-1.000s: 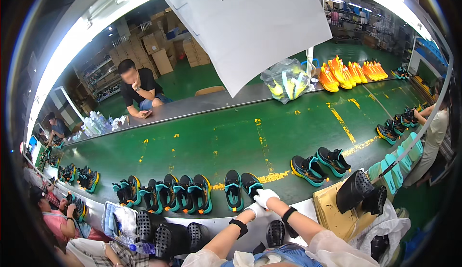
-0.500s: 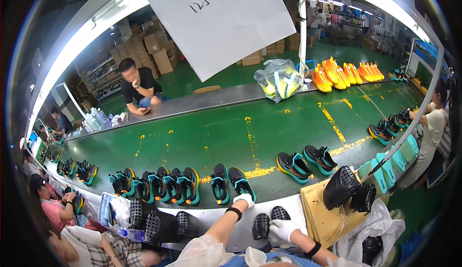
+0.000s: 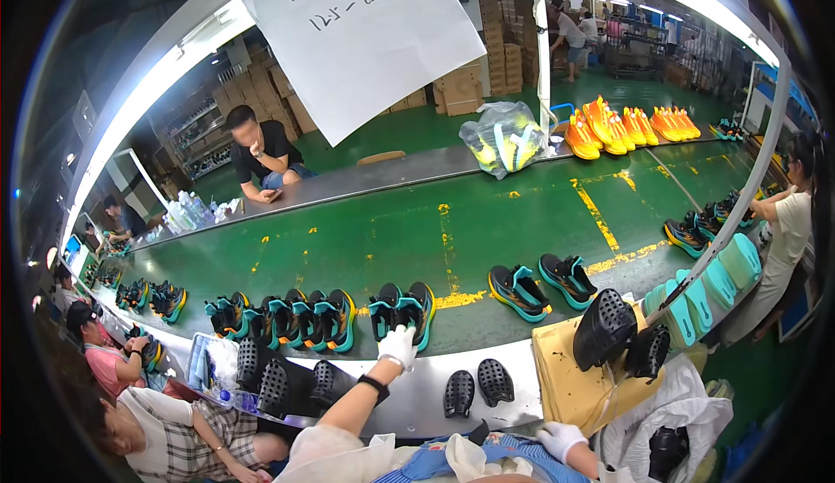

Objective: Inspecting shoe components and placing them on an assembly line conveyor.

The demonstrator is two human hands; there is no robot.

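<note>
My left hand (image 3: 398, 349), in a white glove, reaches to the heel end of a pair of black running shoes with teal and orange soles. Its fingers close at the heel of the right-hand shoe (image 3: 417, 313), which stands against its mate (image 3: 385, 307). My right hand (image 3: 561, 439), also gloved, is low beside my lap, near the yellow-brown cardboard, with its fingers apart and nothing visible in them. Between my hands, two black perforated toe-shaped inserts (image 3: 458, 393) lie on the white ledge (image 3: 435, 435).
Similar shoes (image 3: 300, 319) line the green table (image 3: 391, 231) to the left; another pair (image 3: 519, 293) stands right. Larger black perforated forms (image 3: 603, 331) rest on cardboard (image 3: 561, 379). Teal insoles (image 3: 683, 318) stand farther right. Orange shoes (image 3: 600, 130) and a bagged bundle (image 3: 503, 139) sit across. Co-workers sit at left.
My left hand has moved left, and the right-hand shoe now stands close against its mate. My right hand has left the black inserts and drawn back to the lower right. The view has shifted slightly.
</note>
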